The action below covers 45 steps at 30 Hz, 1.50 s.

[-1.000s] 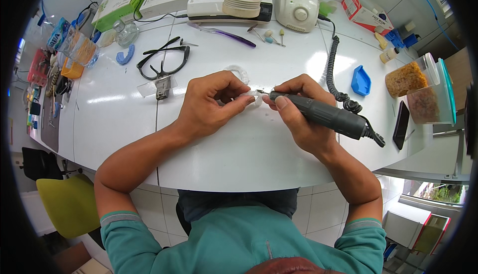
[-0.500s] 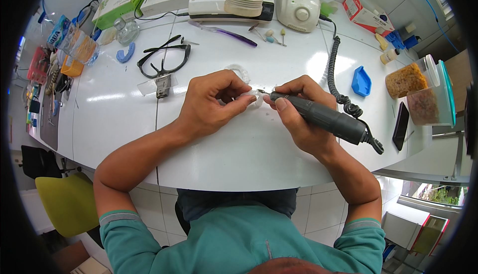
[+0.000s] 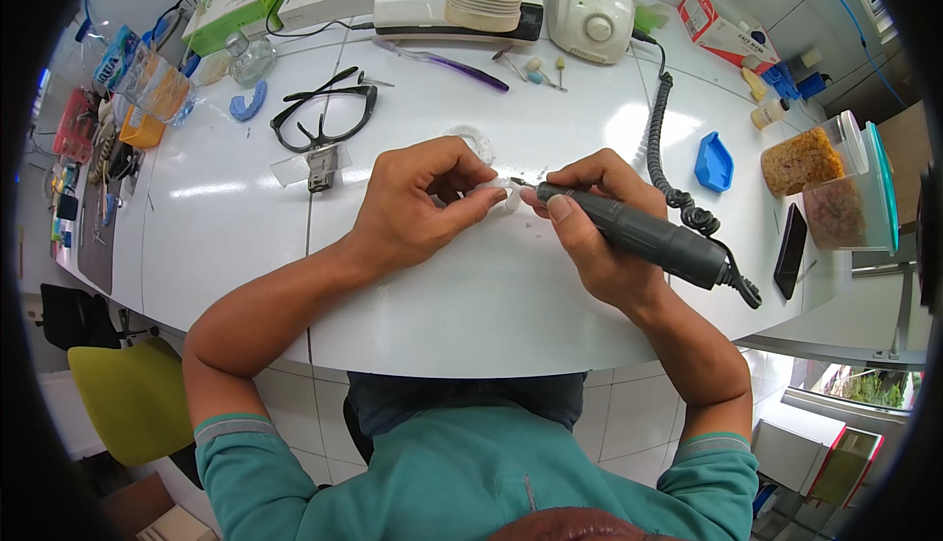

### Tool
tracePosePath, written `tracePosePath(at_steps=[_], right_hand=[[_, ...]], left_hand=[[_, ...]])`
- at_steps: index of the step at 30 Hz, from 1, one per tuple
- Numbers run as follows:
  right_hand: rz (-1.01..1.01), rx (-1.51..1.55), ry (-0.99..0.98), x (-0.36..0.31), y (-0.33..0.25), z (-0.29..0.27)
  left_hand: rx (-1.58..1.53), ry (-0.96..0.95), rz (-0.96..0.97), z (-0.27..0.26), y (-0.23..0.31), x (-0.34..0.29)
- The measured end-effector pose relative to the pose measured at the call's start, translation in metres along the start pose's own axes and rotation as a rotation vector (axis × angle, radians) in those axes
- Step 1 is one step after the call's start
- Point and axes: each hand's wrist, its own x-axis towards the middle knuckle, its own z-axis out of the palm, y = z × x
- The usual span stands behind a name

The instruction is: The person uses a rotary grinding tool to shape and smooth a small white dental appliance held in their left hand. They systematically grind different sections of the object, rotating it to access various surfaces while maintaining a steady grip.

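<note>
Between thumb and fingers, my left hand [image 3: 417,195] pinches a small translucent dental tray [image 3: 505,185], which my fingertips partly hide. My right hand [image 3: 621,284] is closed around a black rotary handpiece [image 3: 653,234], held much like a pen. Its thin metal bur points left and meets the tray's edge, or nearly so; I cannot tell whether they touch. Just beyond my left fingers, a clear horseshoe-shaped dental piece [image 3: 481,144] lies on the white table [image 3: 471,315]. Tiny crumbs are scattered beneath the handpiece's tip.
Black-framed glasses [image 3: 324,128] lie to the left. The handpiece's coiled cord [image 3: 656,128] runs back to a white control box [image 3: 589,15]. Loose burs [image 3: 535,74] and a purple-handled toothbrush [image 3: 452,64] lie behind. A blue mould [image 3: 714,161], phone [image 3: 790,249] and food tubs [image 3: 801,160] stand right.
</note>
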Motion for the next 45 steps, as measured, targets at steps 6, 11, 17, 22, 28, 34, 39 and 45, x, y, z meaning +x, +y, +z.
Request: tracePosePath(at_steps=[6, 11, 17, 22, 28, 34, 39, 45], right_hand=[[-0.015, 0.001, 0.003, 0.0, 0.002, 0.0], [-0.004, -0.012, -0.007, 0.0, 0.002, 0.0], [-0.003, -0.001, -0.002, 0.0, 0.003, 0.001], [0.015, -0.014, 0.007, -0.001, 0.001, 0.002], [0.015, -0.034, 0.001, 0.0, 0.002, 0.001], [-0.017, 0.025, 0.087, 0.0, 0.009, 0.008], [-0.05, 0.051, 0.128, 0.001, 0.011, 0.01], [-0.053, 0.065, 0.125, 0.001, 0.01, 0.011]], left_hand=[[0.02, -0.014, -0.01, -0.001, 0.003, 0.001], [0.033, -0.023, 0.013, -0.001, 0.002, 0.0], [-0.022, -0.007, 0.0, -0.001, 0.001, 0.001], [0.002, -0.02, -0.001, -0.001, -0.002, -0.001], [0.02, -0.02, 0.023, -0.002, 0.0, 0.0], [0.023, -0.008, 0.046, -0.001, 0.0, 0.0], [0.004, -0.001, 0.059, -0.001, -0.002, 0.0], [-0.003, -0.005, 0.064, -0.001, -0.003, 0.0]])
